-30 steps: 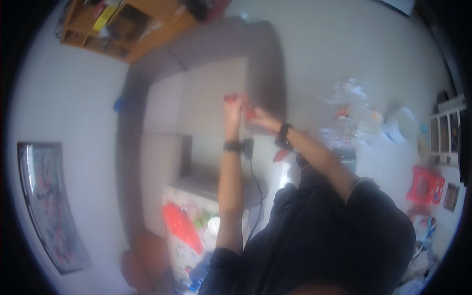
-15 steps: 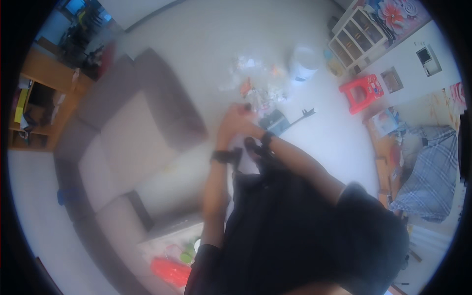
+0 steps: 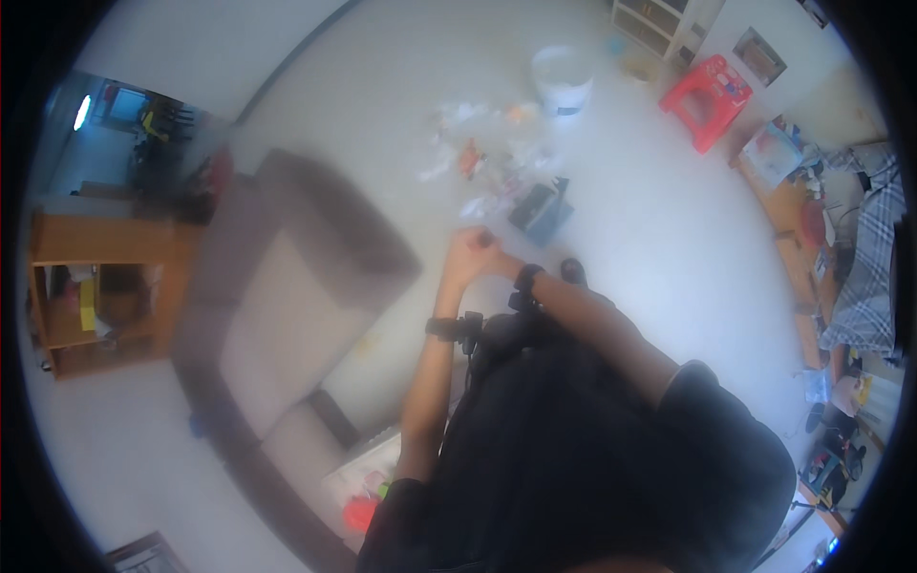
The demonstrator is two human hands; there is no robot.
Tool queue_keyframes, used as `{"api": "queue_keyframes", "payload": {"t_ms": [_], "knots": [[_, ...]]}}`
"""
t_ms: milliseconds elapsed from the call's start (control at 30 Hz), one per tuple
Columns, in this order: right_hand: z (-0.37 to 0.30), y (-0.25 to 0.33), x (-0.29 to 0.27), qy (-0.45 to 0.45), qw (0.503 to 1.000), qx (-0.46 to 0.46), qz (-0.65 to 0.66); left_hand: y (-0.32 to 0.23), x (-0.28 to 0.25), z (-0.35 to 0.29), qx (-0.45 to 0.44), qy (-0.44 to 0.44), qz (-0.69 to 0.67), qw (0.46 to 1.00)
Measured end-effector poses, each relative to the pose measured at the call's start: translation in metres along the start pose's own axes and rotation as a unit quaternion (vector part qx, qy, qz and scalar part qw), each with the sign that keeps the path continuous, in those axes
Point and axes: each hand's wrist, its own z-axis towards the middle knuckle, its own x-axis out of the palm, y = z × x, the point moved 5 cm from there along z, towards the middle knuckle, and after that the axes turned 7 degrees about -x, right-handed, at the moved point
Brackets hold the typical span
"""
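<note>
The left hand (image 3: pixel 463 258) and right hand (image 3: pixel 503 262) are touching. A small dark thing (image 3: pixel 485 241) shows between them, but it's too blurry to tell which grip is closed on it. Past them, a dustpan (image 3: pixel 543 214) sits by scattered litter (image 3: pixel 470 159) on the floor (image 3: pixel 659 239).

Messy pale floor (image 3: pixel 659 224)
White and orange scraps (image 3: pixel 468 160) lie near a dark blue thing (image 3: pixel 537 205) and a white bucket (image 3: pixel 564 88); a red stool (image 3: pixel 724 94) stands farther off.

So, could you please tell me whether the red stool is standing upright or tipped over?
Upright: the red stool stands on its legs on the floor, seat uppermost.
</note>
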Motion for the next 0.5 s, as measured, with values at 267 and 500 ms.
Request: {"api": "queue_keyframes", "payload": {"t_ms": [267, 500], "knots": [[-0.009, -0.01, -0.093, 0.036, 0.997, -0.071, -0.011, -0.071, 0.045, 0.029, -0.125, -0.066, 0.052, 0.989], [0.043, -0.009, -0.145, 0.023, 0.983, -0.182, -0.019, -0.18, 0.066, 0.082, 0.106, -0.027, 0.177, 0.978]]}}
